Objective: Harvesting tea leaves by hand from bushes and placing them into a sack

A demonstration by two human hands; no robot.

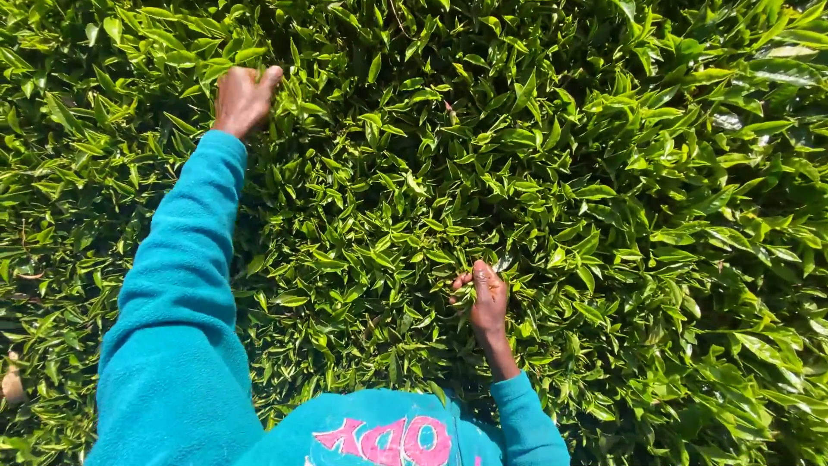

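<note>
A dense bush of glossy green leaves (552, 173) fills the whole view. My left hand (244, 97) reaches far out to the upper left, its fingers curled around a tuft of leaves. My right hand (486, 298) is close to my body, low in the middle, with its fingers pinched on a small bunch of green leaves (466, 292). Both arms wear turquoise sleeves (185, 276).
My turquoise top with pink lettering (388, 436) shows at the bottom edge. Leaves cover every side; some dry brown ones lie at the far left (13, 384). Darker gaps between shoots show near the top middle.
</note>
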